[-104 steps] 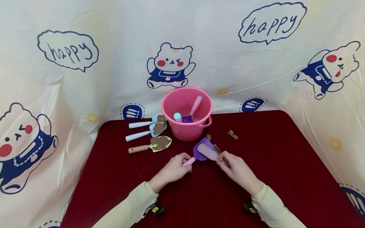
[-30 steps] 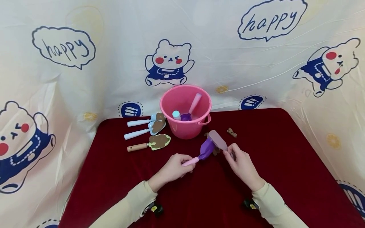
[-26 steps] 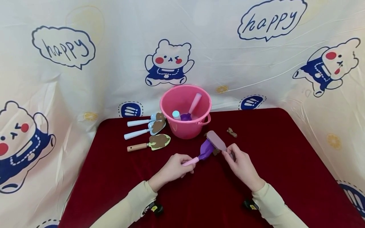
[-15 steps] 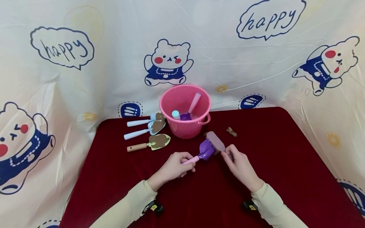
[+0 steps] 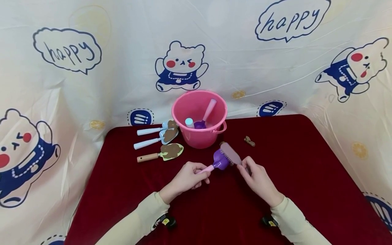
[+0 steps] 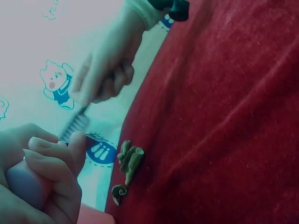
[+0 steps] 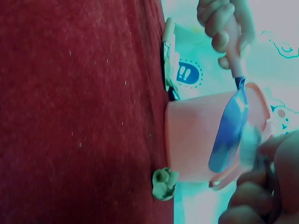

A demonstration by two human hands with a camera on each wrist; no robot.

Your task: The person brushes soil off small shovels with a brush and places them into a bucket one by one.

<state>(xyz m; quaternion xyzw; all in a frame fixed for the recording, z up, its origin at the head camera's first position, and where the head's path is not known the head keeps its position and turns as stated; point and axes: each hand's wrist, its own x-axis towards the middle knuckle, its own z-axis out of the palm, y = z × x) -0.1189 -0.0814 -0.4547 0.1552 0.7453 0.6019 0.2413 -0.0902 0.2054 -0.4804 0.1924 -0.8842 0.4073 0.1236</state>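
3 little shovels (image 5: 172,151) with brown lumps lie on soft red cloth (image 5: 291,156). My left hand (image 5: 190,176), in front of the round pink bucket (image 5: 199,139), grips the smooth handle of the shiny purple shovel (image 5: 218,159), up off the cloth. The flat brush (image 5: 231,153) points bristles at it, pinched by my right hand (image 5: 258,178).

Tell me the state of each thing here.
Held trowel, raised
Brush, raised, contact with held trowel unclear
Left hand, gripping held trowel
Right hand, gripping brush
Bucket, upright, open
Bucket trowel, tilted, handle up
Green trowel, lying down, soiled brown
Blue trowels, lying down, soiled brown
Brown lumps, lying loose
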